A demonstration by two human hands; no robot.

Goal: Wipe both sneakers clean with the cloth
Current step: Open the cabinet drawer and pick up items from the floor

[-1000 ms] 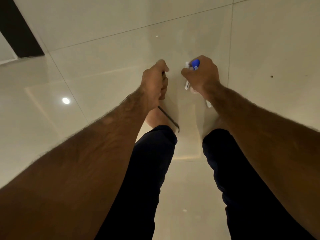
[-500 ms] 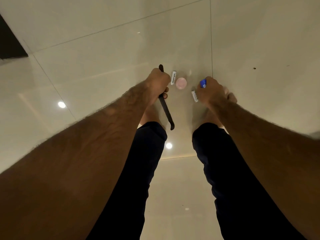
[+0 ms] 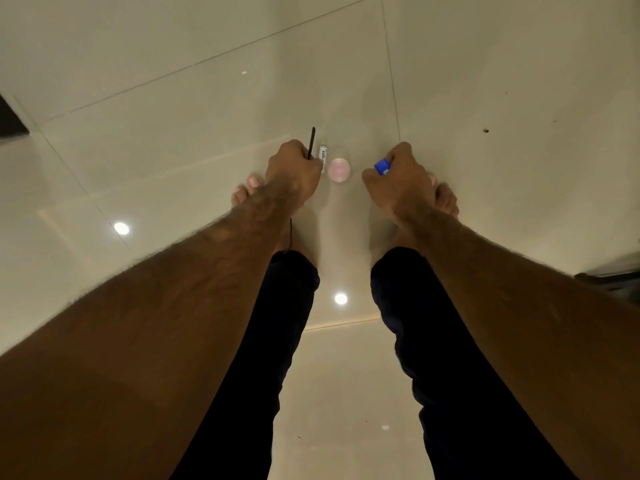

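Looking straight down now. The left hand [image 3: 294, 168] is clenched around a thin black rod [image 3: 313, 140]. The rod is stiff and narrow, and its rounded tip pokes out on the far side of the fist. The right hand [image 3: 398, 178] is curled tight on something small with a bright blue cap [image 3: 382, 166]. It may be a tube or a marker; the fist hides the rest.

Two small things lie on the floor [image 3: 173, 116] between the hands. A short white cylinder [image 3: 323, 157] with dark lettering lies just beside the left knuckles. A round, pale pink pot [image 3: 339, 170], smooth and flat-topped, sits just right of it.

The floor is large cream tiles, very glossy, cut by fine grout lines. I get two round light reflections, one near left [image 3: 121, 228] and one between the legs [image 3: 340, 298]. A dark speck [image 3: 486, 130] marks the far right tile. A dark block [image 3: 10, 123] cuts in at the left edge.

Below the hands are bare feet, the left toes [image 3: 247, 188] and the right foot [image 3: 446, 202], flat on the tile. Dark trousers [image 3: 277, 341] of soft matte cloth run toward me.

As for the sneakers and the cloth, I can't place them from this view.
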